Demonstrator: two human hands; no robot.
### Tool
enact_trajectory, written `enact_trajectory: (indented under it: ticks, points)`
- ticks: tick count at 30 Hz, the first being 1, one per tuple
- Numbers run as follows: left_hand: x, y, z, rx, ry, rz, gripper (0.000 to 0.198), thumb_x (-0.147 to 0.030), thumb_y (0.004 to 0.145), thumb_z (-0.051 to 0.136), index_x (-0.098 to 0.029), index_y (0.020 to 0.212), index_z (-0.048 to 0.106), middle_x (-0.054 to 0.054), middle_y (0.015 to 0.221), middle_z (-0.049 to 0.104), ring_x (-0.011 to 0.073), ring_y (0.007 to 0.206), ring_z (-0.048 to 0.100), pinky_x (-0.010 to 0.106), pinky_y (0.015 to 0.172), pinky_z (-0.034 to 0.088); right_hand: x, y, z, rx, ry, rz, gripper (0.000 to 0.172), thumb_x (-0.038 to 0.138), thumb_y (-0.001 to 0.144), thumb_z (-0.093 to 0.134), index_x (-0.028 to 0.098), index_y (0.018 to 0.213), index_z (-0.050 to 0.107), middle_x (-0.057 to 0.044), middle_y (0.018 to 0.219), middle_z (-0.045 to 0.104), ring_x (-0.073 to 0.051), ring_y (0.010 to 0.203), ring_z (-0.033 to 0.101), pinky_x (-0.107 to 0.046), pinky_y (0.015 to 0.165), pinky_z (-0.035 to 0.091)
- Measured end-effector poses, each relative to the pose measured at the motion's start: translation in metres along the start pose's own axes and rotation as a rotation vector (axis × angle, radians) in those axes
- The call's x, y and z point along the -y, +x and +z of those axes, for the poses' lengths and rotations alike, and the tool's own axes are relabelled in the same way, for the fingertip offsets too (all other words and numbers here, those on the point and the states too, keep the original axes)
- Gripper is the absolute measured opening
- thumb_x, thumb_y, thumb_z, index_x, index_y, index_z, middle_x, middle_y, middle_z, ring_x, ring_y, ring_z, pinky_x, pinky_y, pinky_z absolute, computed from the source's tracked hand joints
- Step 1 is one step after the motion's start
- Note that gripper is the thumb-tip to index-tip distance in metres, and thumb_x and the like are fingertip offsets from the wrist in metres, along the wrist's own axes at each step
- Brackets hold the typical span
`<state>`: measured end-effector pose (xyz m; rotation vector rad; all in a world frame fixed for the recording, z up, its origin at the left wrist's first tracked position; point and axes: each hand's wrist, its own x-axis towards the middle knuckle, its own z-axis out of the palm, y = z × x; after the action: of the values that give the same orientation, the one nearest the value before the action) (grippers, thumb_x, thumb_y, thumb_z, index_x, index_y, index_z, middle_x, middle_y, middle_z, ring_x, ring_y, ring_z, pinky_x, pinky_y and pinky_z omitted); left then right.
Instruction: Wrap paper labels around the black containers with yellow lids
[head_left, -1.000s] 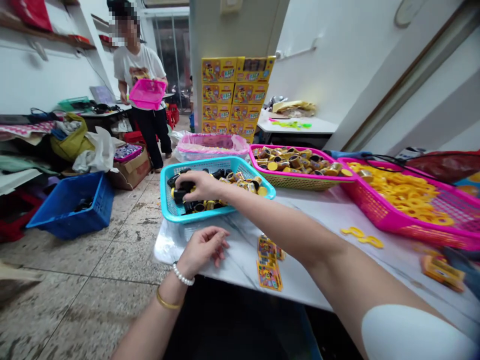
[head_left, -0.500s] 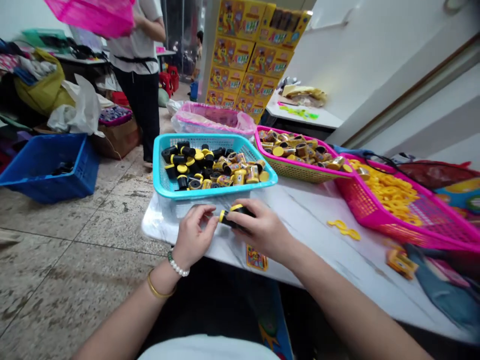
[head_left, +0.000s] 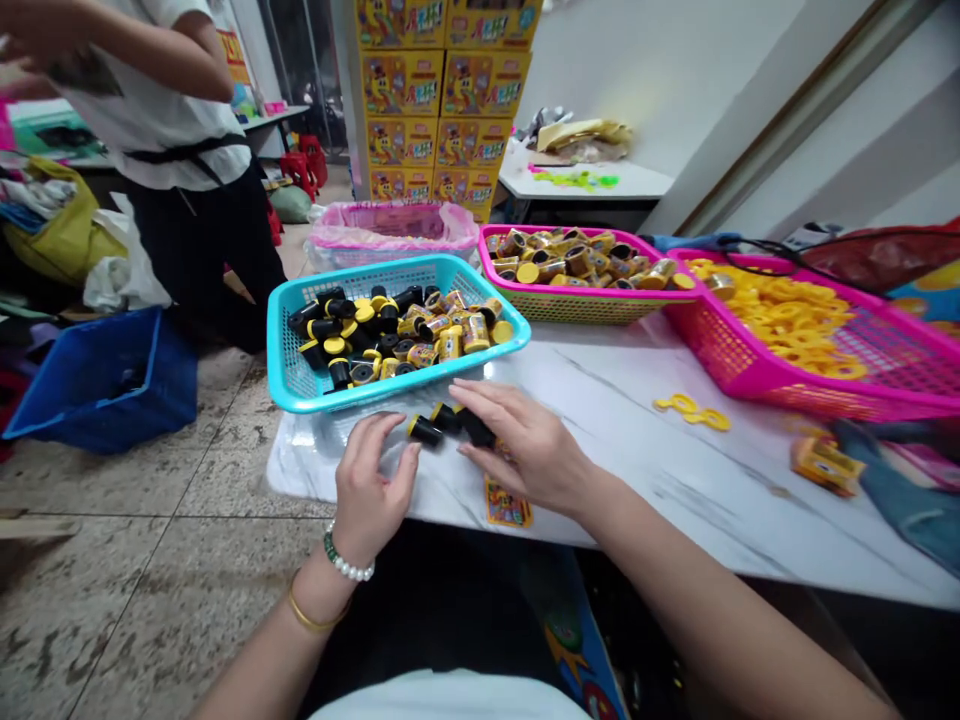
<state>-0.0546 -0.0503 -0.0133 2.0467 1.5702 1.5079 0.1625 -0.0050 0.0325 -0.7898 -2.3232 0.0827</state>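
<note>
Several small black cups with yellow ends point(head_left: 426, 431) lie on the marbled white table point(head_left: 600, 450), in front of the turquoise basket point(head_left: 397, 386). My left hand point(head_left: 375, 475) is just left of them, fingers spread and curved, holding nothing. On the other side, my right hand point(head_left: 529, 440) is open, thumb and fingers apart around the rightmost black cup point(head_left: 475, 428); whether it touches that cup I cannot tell. Below its palm is a colourful yellow-and-red card point(head_left: 508, 504). Black cups and yellow printed cups point(head_left: 450, 344) fill much of the turquoise basket.
Behind are a pink basket point(head_left: 585, 285) of yellow cups and another point(head_left: 810, 385) of yellow ring-shaped pieces. Two yellow pieces point(head_left: 691, 411) and a small yellow box point(head_left: 825, 465) lie rightward. A person point(head_left: 172, 130) stands by a blue crate point(head_left: 105, 390). Yellow boxes point(head_left: 442, 110) are stacked behind.
The black cups held in my right hand now lie on the table, and its fingers have opened. My left hand has spread. The person has come closer; the view has turned slightly right.
</note>
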Motion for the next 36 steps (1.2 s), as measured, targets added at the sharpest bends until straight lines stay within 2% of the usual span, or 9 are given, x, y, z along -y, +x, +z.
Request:
enact_trajectory:
  ticks: [3, 6, 11, 13, 16, 20, 26, 33, 36]
  points:
    - [-0.006, -0.008, -0.005, -0.03, 0.029, 0.056, 0.023, -0.02, 0.092, 0.063, -0.02, 0.115, 0.066, 0.009, 0.106, 0.069, 0.0231, 0.101, 0.067, 0.039, 0.09, 0.057, 0.009, -0.023, -0.011, -0.25, -0.012, 0.233, 0.05, 0.029, 0.09, 0.068, 0.028, 0.139, 0.057, -0.011, 0.125, 0.069, -0.028, 0.113, 0.068, -0.044, 0.091, 0.061]
    - [-0.018, -0.02, -0.006, 0.068, -0.012, 0.138, 0.018, -0.018, 0.091, 0.065, -0.02, 0.109, 0.067, 0.007, 0.096, 0.07, 0.0209, 0.09, 0.067, 0.035, 0.082, 0.057, 0.009, -0.058, -0.018, -0.453, -0.016, 0.572, 0.041, 0.032, 0.085, 0.073, 0.027, 0.125, 0.066, -0.011, 0.12, 0.067, -0.026, 0.104, 0.068, -0.037, 0.074, 0.061]
    - [-0.04, -0.03, 0.014, 0.269, -0.062, 0.223, 0.012, -0.02, 0.091, 0.066, -0.015, 0.102, 0.069, 0.009, 0.088, 0.07, 0.0215, 0.081, 0.063, 0.035, 0.074, 0.055, -0.005, -0.103, -0.023, -0.507, 0.264, 0.987, 0.029, 0.033, 0.088, 0.066, 0.026, 0.116, 0.072, -0.004, 0.095, 0.069, -0.019, 0.078, 0.071, -0.039, 0.078, 0.061]
    - [-0.046, -0.028, 0.027, 0.307, -0.003, 0.208, 0.015, -0.025, 0.091, 0.067, -0.014, 0.101, 0.07, 0.01, 0.087, 0.069, 0.0227, 0.08, 0.062, 0.036, 0.073, 0.054, -0.01, -0.105, -0.021, -0.6, 0.313, 0.975, 0.035, 0.029, 0.086, 0.068, 0.026, 0.121, 0.068, -0.004, 0.104, 0.068, -0.019, 0.086, 0.074, -0.041, 0.088, 0.06]
    - [-0.048, -0.022, 0.043, 0.351, 0.094, 0.196, 0.009, -0.025, 0.09, 0.069, -0.018, 0.09, 0.073, 0.007, 0.082, 0.065, 0.0219, 0.076, 0.058, 0.035, 0.07, 0.051, -0.016, -0.099, -0.016, -0.685, 0.239, 0.801, 0.035, 0.02, 0.08, 0.072, 0.024, 0.113, 0.066, -0.007, 0.118, 0.062, -0.023, 0.109, 0.072, -0.043, 0.101, 0.054]
    - [-0.045, -0.019, 0.048, 0.386, 0.077, 0.158, 0.013, -0.019, 0.091, 0.067, -0.018, 0.078, 0.071, 0.005, 0.077, 0.063, 0.0196, 0.074, 0.056, 0.033, 0.068, 0.048, -0.026, -0.101, -0.008, -0.532, 0.224, 0.765, 0.011, 0.021, 0.082, 0.068, 0.022, 0.088, 0.058, -0.007, 0.107, 0.065, -0.027, 0.117, 0.068, -0.044, 0.098, 0.055]
    - [-0.038, -0.024, 0.041, 0.325, -0.024, 0.163, 0.008, -0.016, 0.09, 0.068, -0.018, 0.093, 0.075, 0.004, 0.08, 0.064, 0.018, 0.075, 0.057, 0.031, 0.07, 0.049, -0.026, -0.109, -0.009, -0.409, -0.007, 0.75, 0.015, 0.027, 0.081, 0.069, 0.023, 0.092, 0.059, -0.01, 0.113, 0.069, -0.03, 0.114, 0.067, -0.052, 0.101, 0.05]
    - [-0.045, -0.02, 0.048, 0.382, 0.215, 0.268, 0.015, -0.015, 0.09, 0.065, -0.017, 0.076, 0.068, 0.005, 0.077, 0.063, 0.0194, 0.07, 0.056, 0.031, 0.063, 0.047, -0.017, -0.103, -0.012, -0.54, -0.276, 0.603, 0.01, 0.027, 0.084, 0.072, 0.022, 0.092, 0.07, -0.012, 0.118, 0.068, -0.03, 0.112, 0.067, -0.05, 0.1, 0.052]
    - [-0.045, -0.02, 0.046, 0.342, 0.121, 0.226, 0.016, -0.013, 0.092, 0.062, -0.016, 0.077, 0.066, 0.005, 0.076, 0.062, 0.0179, 0.07, 0.059, 0.029, 0.064, 0.05, -0.001, -0.102, -0.015, -0.678, -0.301, 0.573, 0.008, 0.024, 0.083, 0.073, 0.023, 0.091, 0.071, -0.01, 0.113, 0.07, -0.029, 0.11, 0.068, -0.05, 0.099, 0.052]
